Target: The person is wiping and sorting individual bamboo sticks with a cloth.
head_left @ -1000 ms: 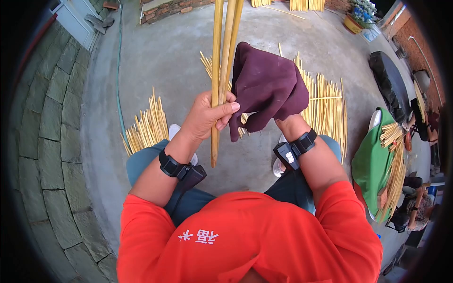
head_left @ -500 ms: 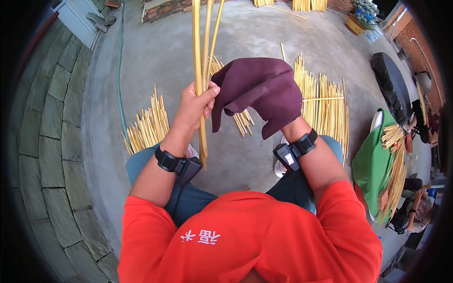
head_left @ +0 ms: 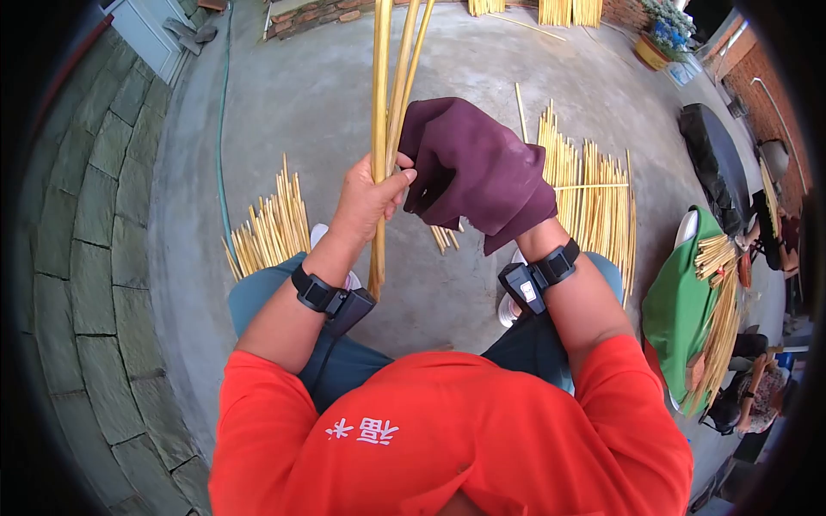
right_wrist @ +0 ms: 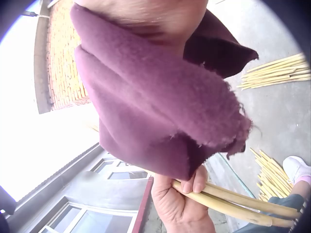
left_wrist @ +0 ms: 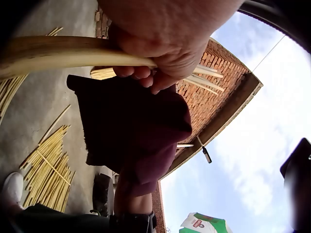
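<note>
My left hand (head_left: 368, 196) grips a few long pale wooden sticks (head_left: 380, 95), thumb across them, held nearly upright in the head view. In the left wrist view, the thick lower end of a stick (left_wrist: 58, 52) runs out from under that hand. A dark purple cloth (head_left: 477, 168) drapes over my right hand (right_wrist: 150, 12) and hides its fingers; only the heel of the hand and the wrist show. In the right wrist view the cloth's frayed edge shows, and its lower fold overlaps the left fingertips at the sticks. I cannot tell how the right fingers lie.
Bundles of similar sticks (head_left: 271, 219) lie on the concrete floor at left, with a larger spread (head_left: 589, 189) at right. A green cloth (head_left: 675, 301) with more sticks is farther right, near a seated person (head_left: 761, 391). A stone wall (head_left: 95, 258) stands left.
The sticks and left hand swung left, then came partway back right. The cloth-covered right hand moved left and turned, and the cloth has folded differently around it.
</note>
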Demonstrator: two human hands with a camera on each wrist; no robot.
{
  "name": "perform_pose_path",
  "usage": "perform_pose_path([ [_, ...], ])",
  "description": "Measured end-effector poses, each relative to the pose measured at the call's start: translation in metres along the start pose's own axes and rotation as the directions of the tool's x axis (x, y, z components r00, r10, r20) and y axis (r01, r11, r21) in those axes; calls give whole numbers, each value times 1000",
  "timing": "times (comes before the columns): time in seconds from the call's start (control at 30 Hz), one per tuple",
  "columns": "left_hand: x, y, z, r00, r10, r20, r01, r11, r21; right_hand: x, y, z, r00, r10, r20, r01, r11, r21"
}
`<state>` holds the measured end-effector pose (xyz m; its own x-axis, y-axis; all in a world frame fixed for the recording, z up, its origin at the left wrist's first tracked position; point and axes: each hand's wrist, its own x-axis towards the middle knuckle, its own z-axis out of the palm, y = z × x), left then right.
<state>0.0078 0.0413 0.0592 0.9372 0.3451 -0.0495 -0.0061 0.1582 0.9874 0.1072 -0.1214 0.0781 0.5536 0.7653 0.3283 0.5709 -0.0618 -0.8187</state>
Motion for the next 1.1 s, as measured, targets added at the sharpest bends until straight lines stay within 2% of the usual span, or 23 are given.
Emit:
perform_pose_path([
  [0.03, 0, -2, 1, 1000, 9, 29, -9, 1000, 6, 1, 1, -1, 997, 60, 50, -65, 992, 104],
  [0.07, 0, -4, 1, 999, 7, 36, -7, 1000, 8, -4, 35, 14, 984, 176, -11, -135, 789, 599],
  [0.1, 1, -6, 1, 998, -9, 61, 6, 999, 47, -6, 35, 13, 984, 177, -22, -129, 789, 600],
  [0.17, 2, -8, 1, 996, -19, 84, 11, 996, 91, -7, 32, 12, 994, 102, -50, -95, 989, 116],
  [0.2, 2, -9, 4, 995, -35, 93, 25, 994, 109, -8, 20, 8, 994, 93, -52, -87, 990, 114],
  [0.27, 4, -14, 6, 987, -62, 145, 38, 986, 162, -12, -15, -1, 926, 353, 136, -375, 813, 446],
  [0.3, 3, -19, 8, 987, -56, 148, 32, 986, 163, -17, 1, 8, 928, 349, 132, -370, 816, 444],
  [0.37, 1, -31, 17, 949, -179, 258, 130, 972, 197, -31, 48, 32, 916, 252, 312, -401, 586, 704],
  [0.4, -1, -35, 21, 924, -200, 326, 99, 949, 301, -30, 37, 46, 958, 278, -64, -138, 647, 750],
  [0.43, -2, -36, 24, 921, -199, 335, 94, 948, 304, -29, 41, 46, 957, 279, -75, -131, 649, 749],
  [0.47, -3, -37, 27, 914, -194, 357, 119, 968, 221, -27, 50, 46, 987, 99, -125, -31, 889, 457],
  [0.5, -4, -37, 30, 907, -186, 378, 145, 980, 136, -25, 51, 44, 991, -86, -103, 96, 990, 102],
  [0.53, -5, -39, 34, 904, -185, 386, 142, 980, 138, -26, 49, 34, 997, -80, 5, 79, 976, -201],
  [0.57, -5, -42, 38, 916, -132, 378, 98, 989, 109, -26, 51, 32, 997, -78, -4, 75, 976, -206],
  [0.6, -6, -44, 41, 926, -80, 368, 54, 995, 79, -26, 52, 31, 997, 34, -69, -25, 991, 131],
  [0.63, -7, -44, 42, 923, -80, 378, 53, 995, 80, -26, 52, 28, 983, 159, -95, -99, 884, 457],
  [0.7, -12, -44, 41, 864, -248, 439, 202, 968, 150, -23, 42, 14, 976, 116, -184, -39, 925, 379],
  [0.77, -12, -54, 39, 857, -240, 456, 176, 968, 179, -19, 38, 0, 963, 67, -262, 13, 956, 293],
  [0.83, -18, -54, 38, 780, -345, 522, 239, 935, 261, -17, 45, -23, 867, 100, -488, 12, 975, 220],
  [0.9, -25, -54, 35, 746, -386, 542, 269, 920, 285, -5, 44, -47, 759, 315, -570, 227, 692, 685],
  [0.93, -26, -56, 32, 708, -393, 587, 290, 919, 266, -2, 42, -57, 737, 332, -589, 261, 664, 701],
  [1.0, -26, -59, 26, 668, -397, 630, 313, 917, 245, -1, 40, -66, 748, 283, -601, 225, 744, 630],
  [1.1, -21, -66, 21, 593, -363, 718, 395, 909, 133, 0, 33, -55, 844, 197, -500, 66, 885, 460],
])
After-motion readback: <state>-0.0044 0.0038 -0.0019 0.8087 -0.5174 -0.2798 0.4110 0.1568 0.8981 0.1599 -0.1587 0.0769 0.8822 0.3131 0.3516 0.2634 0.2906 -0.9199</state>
